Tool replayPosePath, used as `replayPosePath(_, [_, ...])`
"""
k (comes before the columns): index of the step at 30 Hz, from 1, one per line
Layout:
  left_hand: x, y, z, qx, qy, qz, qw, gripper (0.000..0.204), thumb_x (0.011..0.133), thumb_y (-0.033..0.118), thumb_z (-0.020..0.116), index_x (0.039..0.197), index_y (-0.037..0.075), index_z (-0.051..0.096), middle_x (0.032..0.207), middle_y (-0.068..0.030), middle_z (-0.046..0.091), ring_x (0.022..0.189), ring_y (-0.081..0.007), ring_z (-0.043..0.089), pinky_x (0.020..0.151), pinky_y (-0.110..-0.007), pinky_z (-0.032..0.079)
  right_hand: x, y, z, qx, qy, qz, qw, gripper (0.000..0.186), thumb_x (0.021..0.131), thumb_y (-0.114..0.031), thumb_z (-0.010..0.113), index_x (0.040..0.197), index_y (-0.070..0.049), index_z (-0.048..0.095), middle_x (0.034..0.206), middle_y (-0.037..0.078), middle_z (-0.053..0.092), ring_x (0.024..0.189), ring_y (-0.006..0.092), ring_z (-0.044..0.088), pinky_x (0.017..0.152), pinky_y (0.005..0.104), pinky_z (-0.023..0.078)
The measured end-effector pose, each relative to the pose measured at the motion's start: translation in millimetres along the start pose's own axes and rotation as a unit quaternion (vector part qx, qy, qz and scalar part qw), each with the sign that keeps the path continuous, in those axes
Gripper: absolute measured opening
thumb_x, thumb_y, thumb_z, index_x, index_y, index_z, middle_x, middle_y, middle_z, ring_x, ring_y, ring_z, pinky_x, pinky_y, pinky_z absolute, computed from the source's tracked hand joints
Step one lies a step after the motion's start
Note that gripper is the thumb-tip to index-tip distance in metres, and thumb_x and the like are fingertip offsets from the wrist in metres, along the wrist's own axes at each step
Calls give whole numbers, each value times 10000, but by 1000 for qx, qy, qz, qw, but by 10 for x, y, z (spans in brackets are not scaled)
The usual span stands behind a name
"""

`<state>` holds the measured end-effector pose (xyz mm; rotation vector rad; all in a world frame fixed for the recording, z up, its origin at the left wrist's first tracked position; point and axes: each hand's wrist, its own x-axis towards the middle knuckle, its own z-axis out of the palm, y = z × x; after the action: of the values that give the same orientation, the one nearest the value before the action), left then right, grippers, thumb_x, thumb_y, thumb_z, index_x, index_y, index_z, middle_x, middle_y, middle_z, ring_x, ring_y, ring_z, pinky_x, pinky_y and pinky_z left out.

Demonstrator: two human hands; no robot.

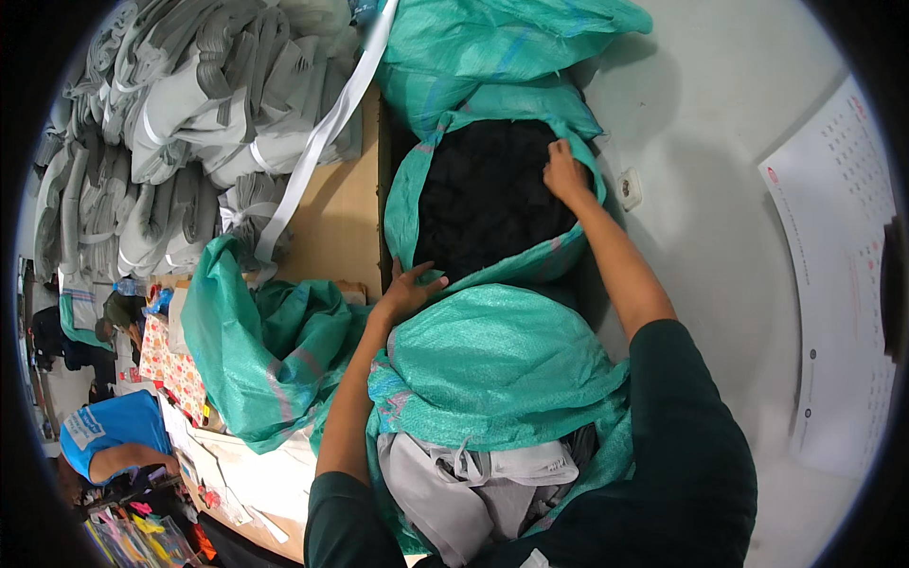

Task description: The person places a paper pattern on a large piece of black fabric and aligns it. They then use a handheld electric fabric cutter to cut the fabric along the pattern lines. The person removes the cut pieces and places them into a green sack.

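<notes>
An open green woven sack (402, 189) is packed with black cloth (488, 199). At its right rim is my right hand (568, 175), its fingers curled onto the edge. My left hand (410, 289) touches the front-left rim with fingers apart. Below my arms sits another green sack (497, 350), its top folded back over grey cloth (440, 488). To the left, a loose green sack (246, 350) lies crumpled.
Tied grey cloth bundles (170, 123) are piled upper left, with a hanging white strap (322, 142). More sacks (502, 38) lie behind. A white wall (691, 237) with socket (629, 188) and calendar (824, 275) is right. A person in blue (114, 431) is lower left.
</notes>
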<state>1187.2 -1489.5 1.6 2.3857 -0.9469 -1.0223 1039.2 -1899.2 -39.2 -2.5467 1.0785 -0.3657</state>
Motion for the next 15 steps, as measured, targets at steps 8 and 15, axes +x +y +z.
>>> replayPosePath(8, [137,-313,-52,-144,290,29,946,579,980,17,631,1553,-48,578,1475,-333,656,1419,-439,623,1194,-469,485,-478,-288,518,-38,-178,-71,981,739,1040,-604,645,1645,-196,528,1848,220,129,1651,567,189,1302,715,261])
replayPosePath(15, [82,-301,-313,-24,271,87,958,599,963,-52,591,1561,-16,590,1476,-297,674,1346,-422,662,1173,-461,484,32,-197,460,-76,-284,59,954,890,1045,-773,518,1709,-186,443,1865,191,82,1705,492,36,1327,730,180])
